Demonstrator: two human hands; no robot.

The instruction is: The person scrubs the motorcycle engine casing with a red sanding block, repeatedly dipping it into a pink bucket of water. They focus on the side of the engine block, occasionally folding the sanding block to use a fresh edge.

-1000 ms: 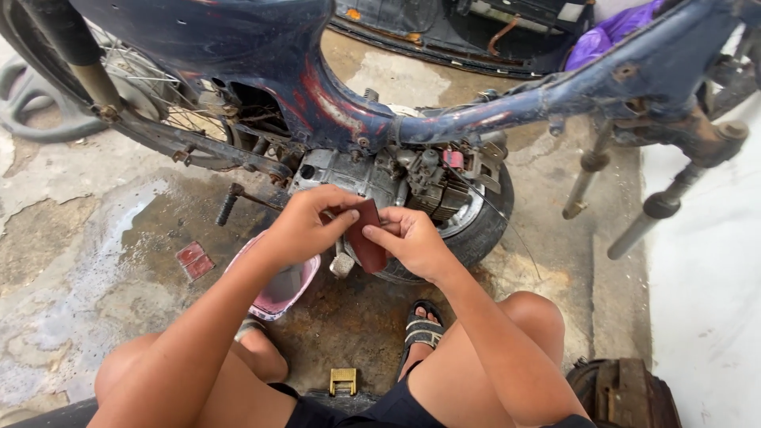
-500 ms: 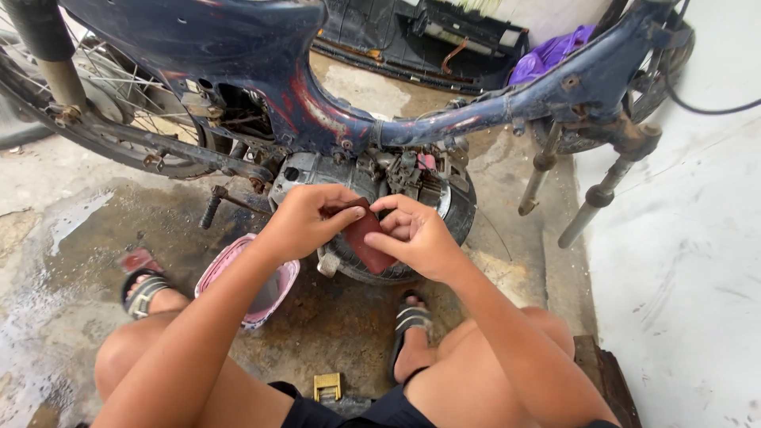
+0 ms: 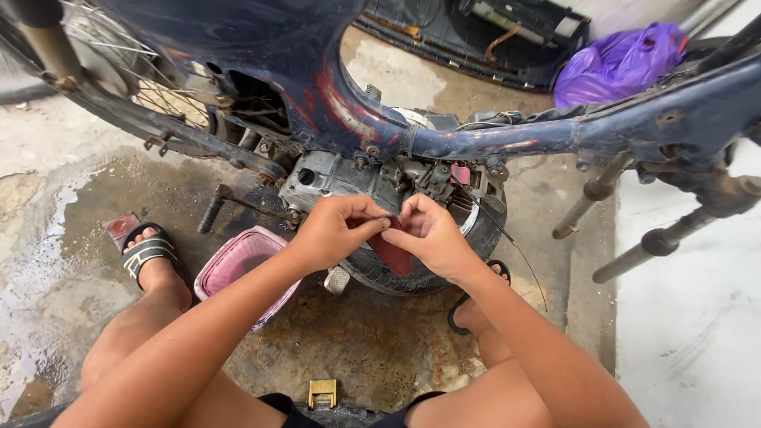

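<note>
Both hands pinch a dark-red sandpaper sheet (image 3: 392, 252): left hand (image 3: 337, 230) at its nine o'clock, right hand (image 3: 432, 234) at three, just below the motorcycle engine (image 3: 349, 178); it looks like folding or tearing, which needs a firm, even pinch.

Workshop floor around a stripped motorcycle

A dark blue motorcycle frame (image 3: 491, 143) spans the view above its engine (image 3: 349, 178). A pink plastic basket (image 3: 238, 265) sits on the wet concrete floor (image 3: 55, 261), a purple plastic bag (image 3: 618, 63) lies behind, and a small brass piece (image 3: 322, 391) rests near the bottom edge.
</note>
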